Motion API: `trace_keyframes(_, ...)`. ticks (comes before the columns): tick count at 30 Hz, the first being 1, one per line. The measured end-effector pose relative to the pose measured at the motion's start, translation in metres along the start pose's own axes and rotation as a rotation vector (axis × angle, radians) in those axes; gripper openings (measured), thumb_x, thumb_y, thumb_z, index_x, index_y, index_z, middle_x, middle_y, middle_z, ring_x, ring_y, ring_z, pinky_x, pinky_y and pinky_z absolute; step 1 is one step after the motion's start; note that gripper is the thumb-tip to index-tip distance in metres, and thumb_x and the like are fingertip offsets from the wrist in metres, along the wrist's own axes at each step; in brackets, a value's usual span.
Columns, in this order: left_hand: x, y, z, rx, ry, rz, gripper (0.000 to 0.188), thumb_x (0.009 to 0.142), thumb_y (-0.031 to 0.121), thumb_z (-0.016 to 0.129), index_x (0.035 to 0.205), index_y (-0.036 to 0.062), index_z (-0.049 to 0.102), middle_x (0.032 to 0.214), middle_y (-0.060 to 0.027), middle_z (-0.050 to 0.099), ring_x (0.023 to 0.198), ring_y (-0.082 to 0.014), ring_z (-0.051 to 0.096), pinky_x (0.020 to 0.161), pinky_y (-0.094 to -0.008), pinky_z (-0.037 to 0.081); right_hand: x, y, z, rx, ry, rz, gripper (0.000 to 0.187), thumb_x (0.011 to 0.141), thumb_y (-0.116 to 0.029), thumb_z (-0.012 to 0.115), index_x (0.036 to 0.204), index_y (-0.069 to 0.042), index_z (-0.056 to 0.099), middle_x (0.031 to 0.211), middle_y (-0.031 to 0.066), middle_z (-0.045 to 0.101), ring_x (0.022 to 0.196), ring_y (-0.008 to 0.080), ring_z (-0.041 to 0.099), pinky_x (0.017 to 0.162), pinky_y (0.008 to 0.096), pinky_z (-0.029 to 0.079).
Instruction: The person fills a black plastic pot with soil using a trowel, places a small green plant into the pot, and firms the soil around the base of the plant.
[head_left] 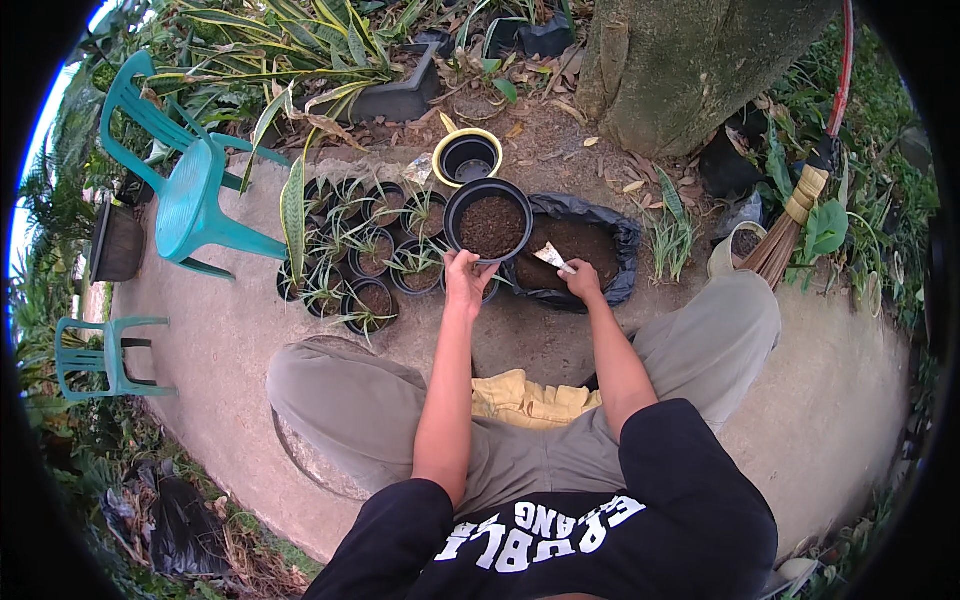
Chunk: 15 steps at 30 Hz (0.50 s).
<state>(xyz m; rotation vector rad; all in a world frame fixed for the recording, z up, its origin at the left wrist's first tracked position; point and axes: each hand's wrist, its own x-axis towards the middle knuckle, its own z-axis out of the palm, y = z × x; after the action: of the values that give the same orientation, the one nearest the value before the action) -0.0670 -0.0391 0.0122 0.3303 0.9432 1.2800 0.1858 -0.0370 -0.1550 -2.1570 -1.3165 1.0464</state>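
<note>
My left hand (467,280) grips the near rim of a round black plant pot (456,205) and holds it tilted toward me. Dark soil (490,228) fills much of the pot. In my right hand (583,281) is a small whitish hand trowel (549,256), its blade pointing up and left. The trowel is over an open black plastic bag (628,240) that holds more dark soil (580,240). The pot's right side is close to the bag's left edge. Just beyond the pot stands a black pot with a yellow rim (440,160).
Several small black pots with spiky green plants (370,305) cluster on the concrete at the left. Loose leafy plants (672,245) lie right of the bag, near a stick broom (785,235). Two green plastic chairs (190,200) stand farther left. A tree trunk (690,70) rises behind.
</note>
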Motion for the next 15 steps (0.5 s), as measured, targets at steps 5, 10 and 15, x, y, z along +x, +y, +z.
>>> trace_keyframes(5,0.007,-0.012,0.010,-0.012,-0.028,-0.022,0.033,0.078,0.008,0.054,0.107,0.0078,0.037,0.111,-0.0140,0.053,0.105,-0.0339,0.058,0.098,-0.0481,0.050,-0.002,0.008,-0.034,0.069,0.039,-0.077,0.034,0.079,-0.027,0.078,0.107,-0.009,0.069,0.099,0.0140,0.071,0.095,0.0284,0.068,0.084,0.0370,0.050)
trace_keyframes(10,0.015,-0.025,0.014,0.011,-0.007,-0.051,0.033,0.079,0.008,0.055,0.107,0.0082,0.037,0.105,-0.0132,0.051,0.100,-0.0342,0.058,0.096,-0.0494,0.050,-0.027,-0.022,-0.094,0.027,0.009,-0.132,0.035,0.080,-0.026,0.077,0.107,-0.007,0.069,0.098,0.0138,0.071,0.092,0.0280,0.068,0.083,0.0366,0.050)
trace_keyframes(15,0.020,-0.039,0.034,0.035,-0.019,-0.066,0.038,0.079,0.010,0.056,0.110,0.0078,0.035,0.108,-0.0151,0.049,0.098,-0.0352,0.057,0.094,-0.0493,0.050,-0.053,-0.052,-0.164,-0.092,0.086,-0.174,0.036,0.080,-0.026,0.076,0.109,-0.007,0.068,0.103,0.0159,0.070,0.098,0.0313,0.066,0.087,0.0391,0.049)
